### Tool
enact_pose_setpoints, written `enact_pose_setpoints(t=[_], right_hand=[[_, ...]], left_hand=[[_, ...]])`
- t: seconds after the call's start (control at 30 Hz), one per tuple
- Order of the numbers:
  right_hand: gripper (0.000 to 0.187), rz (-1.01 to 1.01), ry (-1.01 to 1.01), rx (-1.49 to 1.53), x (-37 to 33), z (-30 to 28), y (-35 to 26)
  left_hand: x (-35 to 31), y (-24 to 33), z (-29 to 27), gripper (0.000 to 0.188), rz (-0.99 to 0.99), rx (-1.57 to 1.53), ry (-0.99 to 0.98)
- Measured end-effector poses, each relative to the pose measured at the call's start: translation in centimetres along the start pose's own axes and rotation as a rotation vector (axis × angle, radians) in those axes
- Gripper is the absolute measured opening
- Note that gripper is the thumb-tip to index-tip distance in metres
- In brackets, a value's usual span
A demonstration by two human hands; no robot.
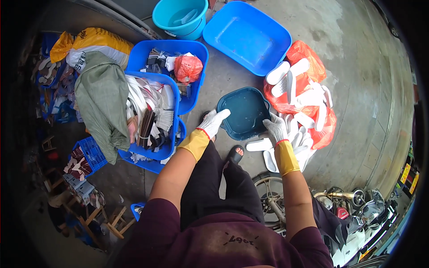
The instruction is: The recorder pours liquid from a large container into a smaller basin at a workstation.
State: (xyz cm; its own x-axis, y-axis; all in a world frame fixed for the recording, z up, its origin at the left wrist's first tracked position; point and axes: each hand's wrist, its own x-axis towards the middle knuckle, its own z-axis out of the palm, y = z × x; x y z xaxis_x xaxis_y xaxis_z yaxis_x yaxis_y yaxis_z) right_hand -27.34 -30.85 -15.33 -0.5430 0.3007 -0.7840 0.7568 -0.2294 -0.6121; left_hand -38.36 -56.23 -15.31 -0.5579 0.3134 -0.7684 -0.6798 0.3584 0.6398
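A dark teal plastic basin (pixel 245 109) hangs or rests in front of me, its inside showing a little wet shine. My left hand (pixel 215 121), in a white knit glove with a yellow cuff, is closed on the basin's left rim. On the opposite side my right hand (pixel 276 128), gloved the same way, grips the rim near its lower right corner. Fingers under the rim are hidden. Just right of the basin, white shoe soles (pixel 294 99) spill over red plastic bags (pixel 308 62). More white soles (pixel 295 140) lie loose beside my right hand.
An unfilled blue tub (pixel 248 35) and a turquoise bucket (pixel 181 20) with a scoop stand ahead. Blue tubs (pixel 202 67) of sole strips and scraps crowd the left, beside a green sack (pixel 103 98). A motorcycle (pixel 339 210) is at the lower right.
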Motion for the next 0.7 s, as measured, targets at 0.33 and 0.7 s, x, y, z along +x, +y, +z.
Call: enact_pose_setpoints(t=[0.33,0.7], right_hand=[[0.04,-0.194,0.024,0.131,26.0,5.0,9.6],[0.037,-0.006,0.122,0.147,43.3,14.2,12.9]], left_hand=[[14.8,-12.6,-4.0,0.064,-0.026,-0.725,0.279],[6.7,-12.1,-3.9,0.055,-0.419,-0.704,0.012]])
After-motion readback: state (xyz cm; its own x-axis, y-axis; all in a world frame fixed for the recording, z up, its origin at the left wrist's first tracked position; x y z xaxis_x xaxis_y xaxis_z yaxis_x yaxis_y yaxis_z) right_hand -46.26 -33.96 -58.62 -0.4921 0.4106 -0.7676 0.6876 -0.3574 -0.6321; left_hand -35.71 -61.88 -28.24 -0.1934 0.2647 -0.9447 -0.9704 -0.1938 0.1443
